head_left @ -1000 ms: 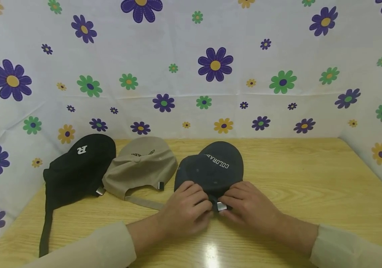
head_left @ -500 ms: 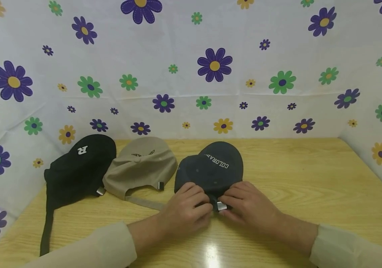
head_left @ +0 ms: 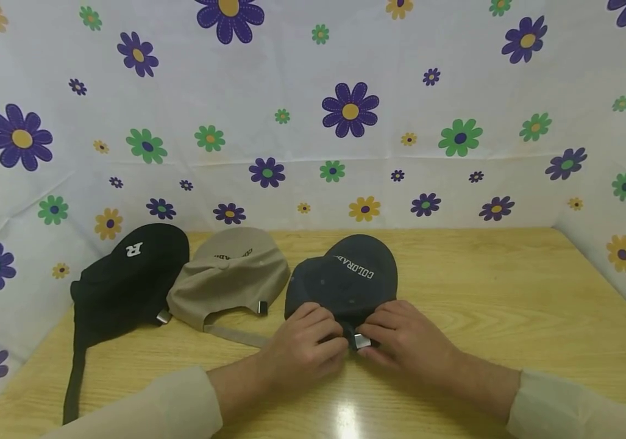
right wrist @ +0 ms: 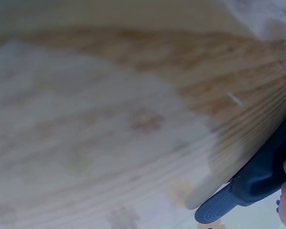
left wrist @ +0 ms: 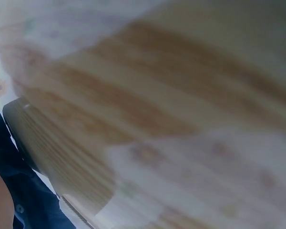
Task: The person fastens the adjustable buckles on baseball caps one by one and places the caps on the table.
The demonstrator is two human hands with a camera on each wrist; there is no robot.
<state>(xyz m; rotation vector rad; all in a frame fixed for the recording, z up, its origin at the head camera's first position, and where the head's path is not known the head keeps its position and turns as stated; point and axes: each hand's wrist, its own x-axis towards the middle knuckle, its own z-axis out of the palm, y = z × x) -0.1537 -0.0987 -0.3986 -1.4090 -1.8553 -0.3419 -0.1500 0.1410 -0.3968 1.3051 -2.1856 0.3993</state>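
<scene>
A navy baseball cap (head_left: 340, 283) with white COLORADO lettering lies on the table, its back strap towards me. My left hand (head_left: 307, 342) has curled fingers at the left of the strap and pinches it. On the other side, my right hand (head_left: 408, 335) holds the strap end beside a silver metal buckle (head_left: 362, 341). The fingers hide most of the strap and its opening. In the right wrist view the cap's brim and crown (right wrist: 260, 181) show at the lower right, with fingertips against it. Dark blue fabric of the cap (left wrist: 31, 195) fills the left wrist view's lower left corner.
To the left lie a beige cap (head_left: 230, 277), its strap loose, and a black cap (head_left: 131, 283) with a white R, its strap trailing towards the front. The wooden table (head_left: 510, 305) extends to the right. Behind stands a white flowered cloth (head_left: 291, 73).
The head view has tilted slightly, so everything sits a little lower. Both hands stay at the navy cap's strap, with only slight finger movement near the buckle.
</scene>
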